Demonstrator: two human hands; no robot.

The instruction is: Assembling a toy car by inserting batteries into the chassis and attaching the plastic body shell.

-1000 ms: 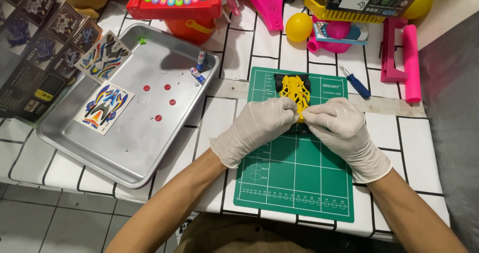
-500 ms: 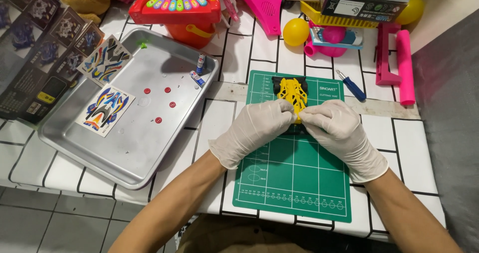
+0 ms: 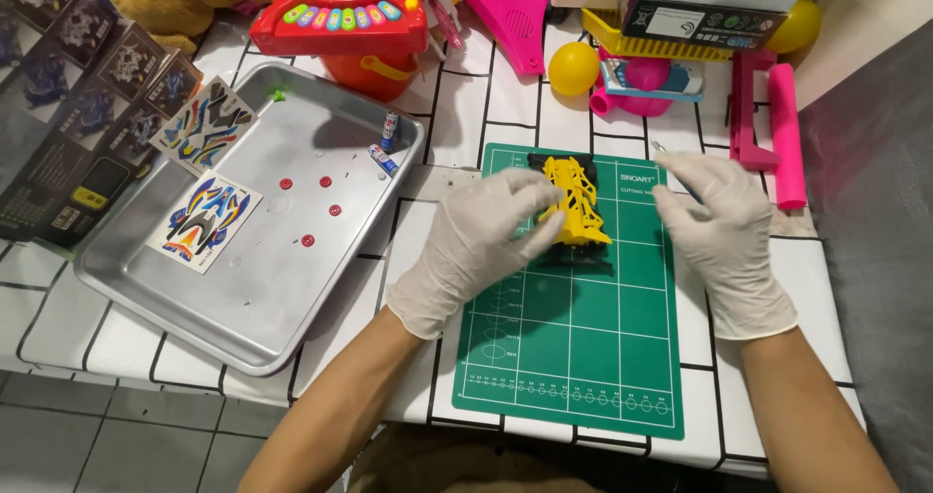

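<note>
Far left of the hands, a metal tray [image 3: 243, 328] holds sticker sheets [image 3: 199, 223]. The gloved left hand [image 3: 481, 245] pinches the left edge of a yellow toy car body shell [image 3: 575, 202] on the green cutting mat [image 3: 573, 357]. The shell looks light, thin and brittle with open lattice; its solid side edges seem safest to grip. Just right, the gloved right hand [image 3: 724, 231] hovers open, empty.

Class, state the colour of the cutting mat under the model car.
The cutting mat is green with a white grid, seen best in the head view.
</note>
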